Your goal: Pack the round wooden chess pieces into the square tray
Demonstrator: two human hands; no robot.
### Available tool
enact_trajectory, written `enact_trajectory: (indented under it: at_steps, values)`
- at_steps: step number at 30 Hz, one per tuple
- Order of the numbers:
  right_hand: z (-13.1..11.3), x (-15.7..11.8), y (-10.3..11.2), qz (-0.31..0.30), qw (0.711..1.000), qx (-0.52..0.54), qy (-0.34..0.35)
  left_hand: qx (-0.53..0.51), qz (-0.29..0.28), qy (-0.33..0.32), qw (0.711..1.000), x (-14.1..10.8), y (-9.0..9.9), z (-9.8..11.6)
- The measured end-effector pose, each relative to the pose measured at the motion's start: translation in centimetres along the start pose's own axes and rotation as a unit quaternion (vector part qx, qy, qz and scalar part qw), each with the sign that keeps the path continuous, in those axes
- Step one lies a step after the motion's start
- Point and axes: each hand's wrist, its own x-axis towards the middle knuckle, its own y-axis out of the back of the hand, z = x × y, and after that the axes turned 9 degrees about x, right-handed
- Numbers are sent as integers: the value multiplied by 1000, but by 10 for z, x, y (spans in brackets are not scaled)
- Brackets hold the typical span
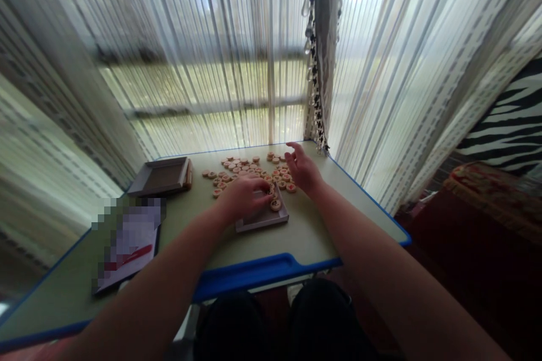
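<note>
My left hand [245,196] reaches over a shallow grey box [262,222] on the table. Its thumb and fingers are closed about a round wooden Chinese chess piece, mostly hidden at the fingertips. Close by, another chess piece [275,205] rests at the right side of the box. My right hand [303,168] is raised beside the scattered chess pieces [241,166], fingers apart and holding nothing. Many of these pieces bear red or dark marks; they lie loosely beyond and around the box, some hidden behind my left hand.
A second grey box [163,176] stands at the back left of the pale table [313,237]. Nearer lies a dark-edged tablet or board [138,242], partly blurred, with a red mark across it. Blue trim edges the table. String curtains [237,39] hang behind it.
</note>
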Motion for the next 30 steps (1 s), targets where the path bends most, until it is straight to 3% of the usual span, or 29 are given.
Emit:
enact_trajectory:
  at_steps: [17,24,30]
  values:
    - [-5,0,-1,-54,998,-37,-17,50,-36,20,998,-1,-5,1]
    - [-3,0,-1,-54,997,-59,-18,54,-29,-5,998,-1,-4,3]
    - [-2,1,-1,-61,995,-85,-2,92,-8,16,996,-4,-1,8]
